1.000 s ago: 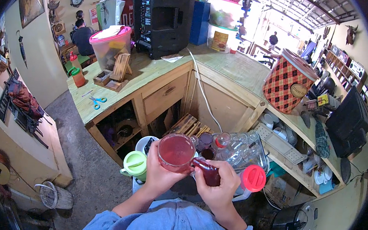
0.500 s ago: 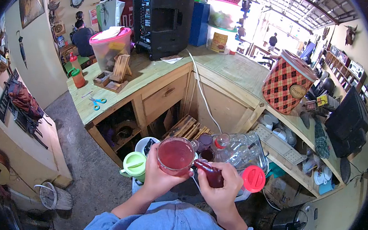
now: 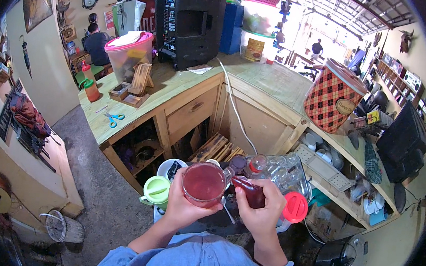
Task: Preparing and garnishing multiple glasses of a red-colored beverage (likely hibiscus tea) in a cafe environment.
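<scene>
A glass mug (image 3: 203,181) of reddish drink sits in my left hand (image 3: 189,207), whose fingers wrap its left side and underside. Close by on the right, my right hand (image 3: 259,209) grips a glossy dark red object (image 3: 252,192), rounded and tapering toward the mug; its exact kind is unclear. Its tip lies beside the mug's clear handle. Below the mug, a metal spoon (image 3: 228,210) rests on the dark surface. A pale green lidded jug (image 3: 157,190) stands left of my left hand, and a red-lidded jug (image 3: 294,208) is right of my right hand.
Several clear glass jars (image 3: 277,170) crowd behind my hands, with a white container (image 3: 170,165) to their left. The wooden counter (image 3: 171,92) beyond holds scissors (image 3: 114,119), a bottle (image 3: 91,91) and a black speaker (image 3: 191,26). A checkered tin (image 3: 333,95) stands farther right.
The mug has tilted a little more toward me, and its handle now shows. My right hand has shifted slightly right with the dark red object, and the spoon has come into view.
</scene>
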Available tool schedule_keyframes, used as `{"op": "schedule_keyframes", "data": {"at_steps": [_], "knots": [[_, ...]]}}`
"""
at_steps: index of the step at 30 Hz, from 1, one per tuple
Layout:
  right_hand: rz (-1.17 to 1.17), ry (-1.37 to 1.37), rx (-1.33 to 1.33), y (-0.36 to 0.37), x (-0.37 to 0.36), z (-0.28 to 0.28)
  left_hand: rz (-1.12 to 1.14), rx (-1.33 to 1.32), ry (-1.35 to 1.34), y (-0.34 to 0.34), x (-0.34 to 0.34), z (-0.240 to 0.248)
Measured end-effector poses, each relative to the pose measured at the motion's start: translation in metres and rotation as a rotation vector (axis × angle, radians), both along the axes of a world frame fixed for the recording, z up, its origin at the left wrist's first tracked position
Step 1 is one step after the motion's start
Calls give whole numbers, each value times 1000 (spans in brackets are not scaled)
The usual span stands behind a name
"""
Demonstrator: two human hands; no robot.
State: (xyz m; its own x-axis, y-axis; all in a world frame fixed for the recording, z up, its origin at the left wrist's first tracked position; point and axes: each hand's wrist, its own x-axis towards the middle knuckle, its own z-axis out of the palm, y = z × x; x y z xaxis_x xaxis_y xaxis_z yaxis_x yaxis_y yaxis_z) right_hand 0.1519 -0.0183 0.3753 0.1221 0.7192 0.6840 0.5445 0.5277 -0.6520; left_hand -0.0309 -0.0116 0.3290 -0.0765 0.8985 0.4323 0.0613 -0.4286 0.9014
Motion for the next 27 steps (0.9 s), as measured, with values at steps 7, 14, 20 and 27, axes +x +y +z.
{"op": "schedule_keyframes", "data": {"at_steps": [7,14,20,27], "knots": [[55,-43,-2,5,-1,2,-53,-32,-14,-3,-4,-5],[95,-46,-41,3,2,6,-78,-90,-21,-5,-6,-4],[117,-22,-63,9,3,0,-103,-79,-3,-3,-8,-7],[161,339,-223,23,5,-24,-140,-95,12,-3,-12,-26]]}}
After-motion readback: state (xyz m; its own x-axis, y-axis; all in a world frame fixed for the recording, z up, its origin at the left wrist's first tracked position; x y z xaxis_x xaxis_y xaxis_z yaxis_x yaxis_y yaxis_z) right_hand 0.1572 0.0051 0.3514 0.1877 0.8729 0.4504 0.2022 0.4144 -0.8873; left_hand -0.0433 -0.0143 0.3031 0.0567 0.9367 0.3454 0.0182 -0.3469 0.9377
